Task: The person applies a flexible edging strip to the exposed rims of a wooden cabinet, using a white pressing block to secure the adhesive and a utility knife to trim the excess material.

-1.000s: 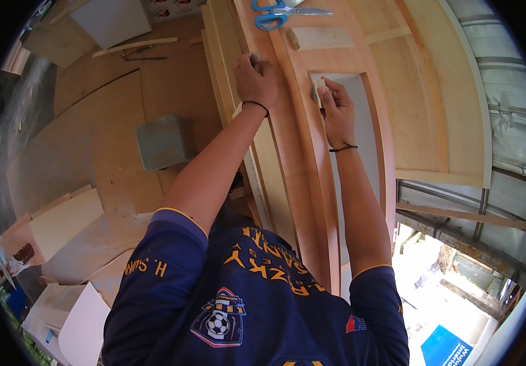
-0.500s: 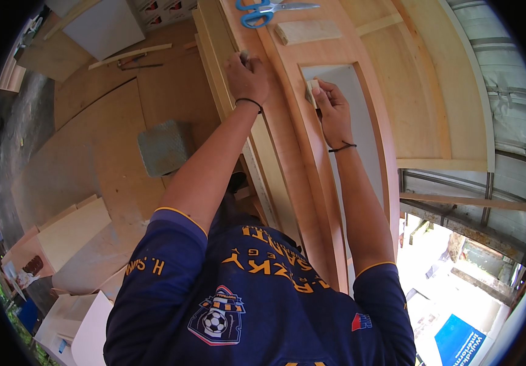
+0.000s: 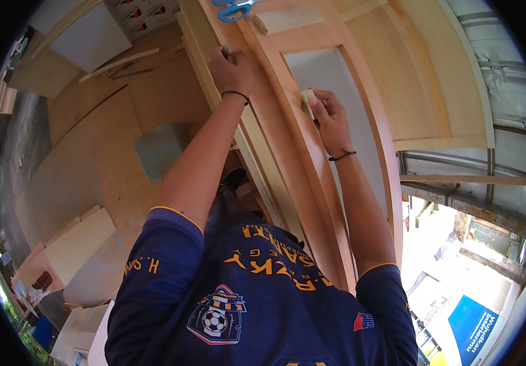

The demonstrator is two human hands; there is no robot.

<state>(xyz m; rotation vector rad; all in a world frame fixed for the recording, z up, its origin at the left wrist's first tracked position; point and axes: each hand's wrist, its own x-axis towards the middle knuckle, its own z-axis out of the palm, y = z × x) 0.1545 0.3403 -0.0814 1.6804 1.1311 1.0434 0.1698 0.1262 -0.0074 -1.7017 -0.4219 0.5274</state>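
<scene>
While the left hand (image 3: 231, 70) grips the smooth wooden door frame (image 3: 281, 140), the right hand (image 3: 329, 114) pinches a small block (image 3: 307, 97).

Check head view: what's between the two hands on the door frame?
Only a bare strip of the wooden door frame lies between left hand and right hand, head view.

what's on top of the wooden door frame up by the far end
A pair of blue-handled scissors and a small wood block lie on the wooden door frame; the scissors' blades are cut off by the picture edge.

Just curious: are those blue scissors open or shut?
Open: the blue scissors lie on the wooden door frame, handle loops spread apart.
</scene>
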